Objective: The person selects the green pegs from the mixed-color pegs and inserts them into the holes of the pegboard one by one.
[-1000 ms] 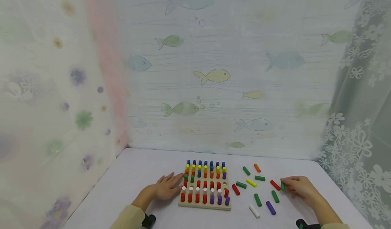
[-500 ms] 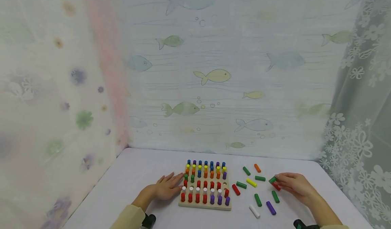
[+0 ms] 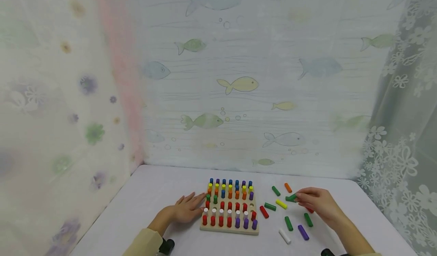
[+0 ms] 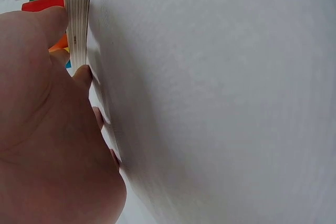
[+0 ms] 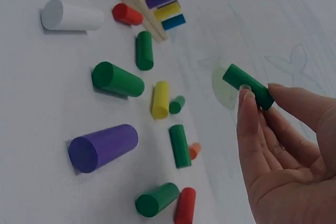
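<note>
A wooden pegboard (image 3: 228, 231) filled with rows of coloured pegs lies in the middle of the table. Along its left edge rests my left hand (image 3: 186, 209), fingers spread and touching the board's side; the left wrist view shows the thumb and fingertips against the layered wood edge (image 4: 77, 19). Between thumb and fingertips my right hand (image 3: 319, 204) pinches a green peg (image 5: 248, 86), held tilted above the table. Below that hand a red peg (image 3: 310, 210) is partly hidden in the head view. A few holes in the board, one at the right (image 3: 252, 205), show no peg.
Loose pegs lie scattered right of the board: several green, a yellow peg (image 3: 281, 204), an orange peg (image 3: 288, 187), a purple peg (image 3: 303, 232), a white peg (image 3: 285, 236) and another red peg (image 3: 264, 212). Fish-patterned curtains rise behind the table.
My right hand has lifted the green peg from the far right and carried it leftward, turning it from upright to tilted. The left hand has stayed at the board's edge.
</note>
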### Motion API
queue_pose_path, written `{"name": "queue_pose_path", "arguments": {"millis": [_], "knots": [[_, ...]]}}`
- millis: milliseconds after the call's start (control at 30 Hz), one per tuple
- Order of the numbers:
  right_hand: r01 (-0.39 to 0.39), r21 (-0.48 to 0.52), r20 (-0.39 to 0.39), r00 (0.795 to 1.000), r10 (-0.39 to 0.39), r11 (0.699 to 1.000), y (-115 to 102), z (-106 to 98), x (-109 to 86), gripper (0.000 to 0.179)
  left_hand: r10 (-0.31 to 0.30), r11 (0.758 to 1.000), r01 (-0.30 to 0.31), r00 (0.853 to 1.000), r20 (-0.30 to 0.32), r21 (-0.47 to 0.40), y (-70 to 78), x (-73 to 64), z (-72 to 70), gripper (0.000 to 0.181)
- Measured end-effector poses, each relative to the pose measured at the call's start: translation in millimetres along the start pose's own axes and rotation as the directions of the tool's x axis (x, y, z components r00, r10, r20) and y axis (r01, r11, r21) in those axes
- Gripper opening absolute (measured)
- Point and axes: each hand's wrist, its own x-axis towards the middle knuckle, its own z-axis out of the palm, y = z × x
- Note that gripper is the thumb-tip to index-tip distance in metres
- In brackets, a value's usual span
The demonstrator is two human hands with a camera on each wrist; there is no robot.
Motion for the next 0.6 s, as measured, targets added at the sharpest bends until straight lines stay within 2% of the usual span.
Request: {"name": "queue_pose_path", "arguments": {"millis": [200, 400, 600], "knots": [[0.125, -0.081, 0.022, 0.992, -0.123, 0.989, -4, 14, -1.9, 0.04, 0.014, 1.0, -0.014, 1.0, -0.01, 0.0, -8.3, 6.8, 5.9, 0.073], [0.267, -0.096, 0.059, 0.963, -0.262, 0.959, -8, 26, -2.4, 0.037, 0.016, 1.0, -0.016, 1.0, -0.007, -0.008, -6.7, 5.1, 4.1, 0.074], [0.314, -0.113, 0.074, 0.949, -0.307, 0.943, -13, 36, -4.0, 0.036, 0.01, 1.0, -0.01, 1.0, -0.006, -0.012, -7.3, 5.6, 4.5, 0.074]]}}
